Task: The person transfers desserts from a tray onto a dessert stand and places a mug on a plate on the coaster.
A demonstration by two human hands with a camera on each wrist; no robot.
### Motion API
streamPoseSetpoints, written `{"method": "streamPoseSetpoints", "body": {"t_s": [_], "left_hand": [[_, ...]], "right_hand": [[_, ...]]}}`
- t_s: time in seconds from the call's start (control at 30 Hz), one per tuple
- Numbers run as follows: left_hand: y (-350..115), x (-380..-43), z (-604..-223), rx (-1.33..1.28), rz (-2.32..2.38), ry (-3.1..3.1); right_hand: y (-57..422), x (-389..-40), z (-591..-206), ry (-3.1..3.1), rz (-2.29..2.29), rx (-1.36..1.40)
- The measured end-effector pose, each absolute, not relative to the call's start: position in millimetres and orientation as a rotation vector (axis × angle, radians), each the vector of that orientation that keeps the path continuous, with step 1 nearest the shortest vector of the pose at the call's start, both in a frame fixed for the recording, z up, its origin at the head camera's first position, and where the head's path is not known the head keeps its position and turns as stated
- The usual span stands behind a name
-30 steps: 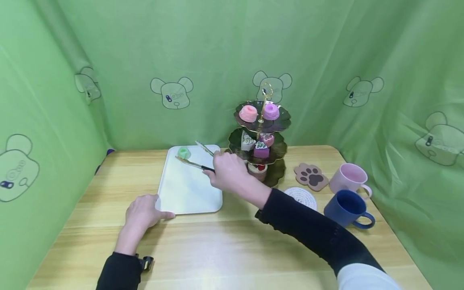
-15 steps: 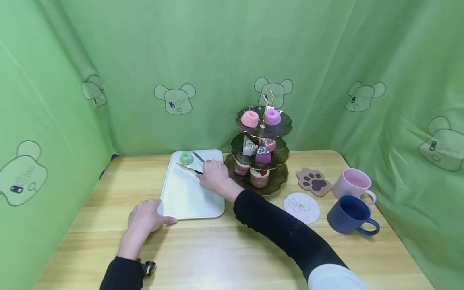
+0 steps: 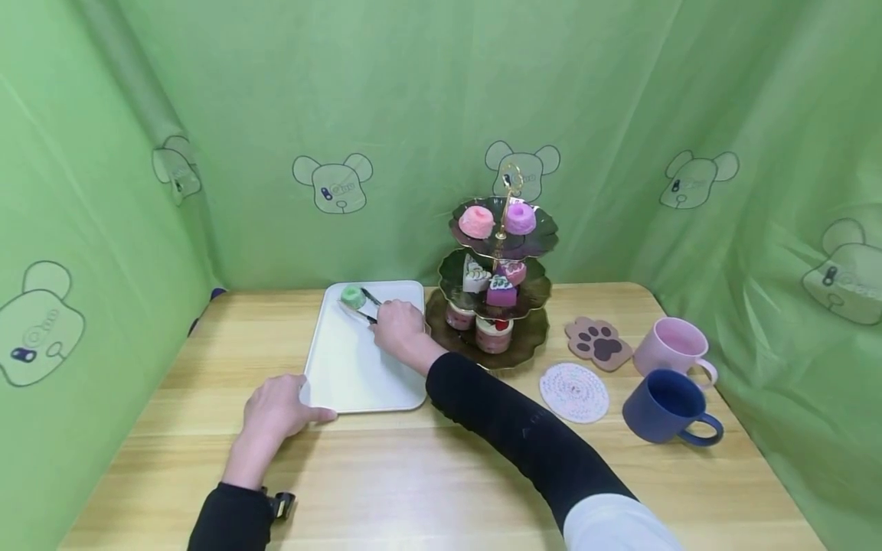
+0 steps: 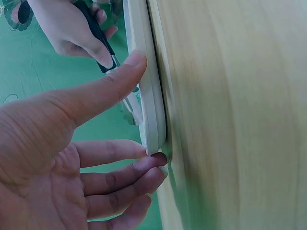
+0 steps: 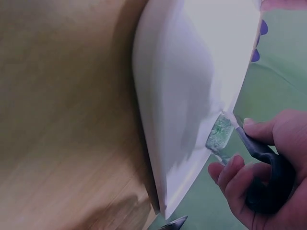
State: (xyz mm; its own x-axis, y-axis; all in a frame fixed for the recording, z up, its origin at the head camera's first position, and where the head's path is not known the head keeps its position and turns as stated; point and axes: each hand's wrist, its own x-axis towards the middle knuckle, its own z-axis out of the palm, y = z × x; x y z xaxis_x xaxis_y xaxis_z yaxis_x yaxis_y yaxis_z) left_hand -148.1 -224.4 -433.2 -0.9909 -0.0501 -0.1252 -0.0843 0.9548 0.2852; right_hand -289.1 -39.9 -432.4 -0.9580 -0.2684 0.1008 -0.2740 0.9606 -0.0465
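Observation:
My right hand (image 3: pixel 403 329) grips the black handles of a pair of tongs (image 5: pixel 256 146) over the far part of a white rectangular tray (image 3: pixel 358 375). The tongs' metal tips stand on either side of a small green ring-shaped cake (image 3: pixel 353 296), which sits in the tray's far left corner. In the right wrist view the tips look close against the cake's sides. My left hand (image 3: pixel 279 405) holds the tray's near left corner, its thumb along the near edge and the index fingertip at the corner (image 4: pixel 152 143). The other left fingers lie beside it, lightly bent.
Right of the tray, a three-tier dark stand (image 3: pixel 534 243) bears several cakes, including a pink one (image 3: pixel 476 222) and a purple one (image 3: pixel 520 219). Further right are a paw-shaped coaster (image 3: pixel 598 344), a round white coaster (image 3: pixel 574 392), a pink mug (image 3: pixel 654 352) and a blue mug (image 3: pixel 651 413).
My right hand has moved left and slightly closer to the cake, and the tongs' tips have narrowed around it. The left hand has stayed at the tray's corner.

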Motion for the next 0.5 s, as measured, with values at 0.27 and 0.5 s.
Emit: {"method": "streamPoseSetpoints", "body": {"t_s": [0.27,0.5], "left_hand": [[-223.7,-148.6,-435.0,-0.105,0.451,2.98],[-226.2,-151.3,-435.9,-0.094,0.447,3.002]], "right_hand": [[-41.5,-290.9,-431.0,-3.023,0.033,0.458],[-38.7,-293.9,-425.8,-3.019,0.037,0.432]]}}
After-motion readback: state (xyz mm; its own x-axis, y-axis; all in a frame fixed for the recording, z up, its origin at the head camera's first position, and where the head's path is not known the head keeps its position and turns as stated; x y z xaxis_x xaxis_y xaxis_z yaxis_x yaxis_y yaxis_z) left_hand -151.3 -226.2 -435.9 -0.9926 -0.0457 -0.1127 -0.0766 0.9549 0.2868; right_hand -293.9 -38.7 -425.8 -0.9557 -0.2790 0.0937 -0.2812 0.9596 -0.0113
